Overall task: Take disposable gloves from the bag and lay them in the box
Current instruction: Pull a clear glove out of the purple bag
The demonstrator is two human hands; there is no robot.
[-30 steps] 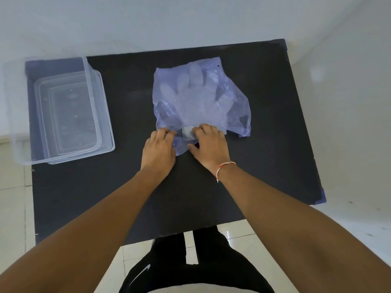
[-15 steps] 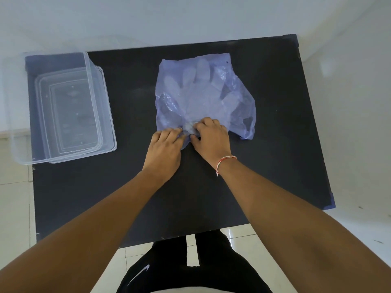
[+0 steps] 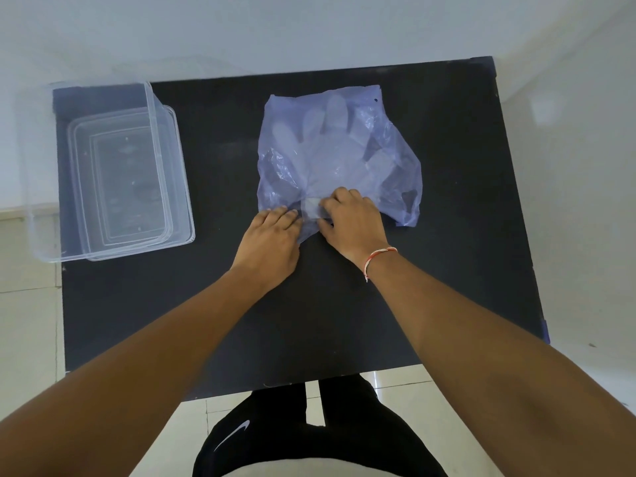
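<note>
My left hand presses the bag's near edge flat while my right hand pinches its mouth. The clear box sits empty far left; gloves lie inside the bag, mid-table.

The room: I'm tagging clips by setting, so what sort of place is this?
Probably a plain indoor room with a makeshift work spot: a black table pushed against a bare white wall, over a glossy tiled floor.
</note>
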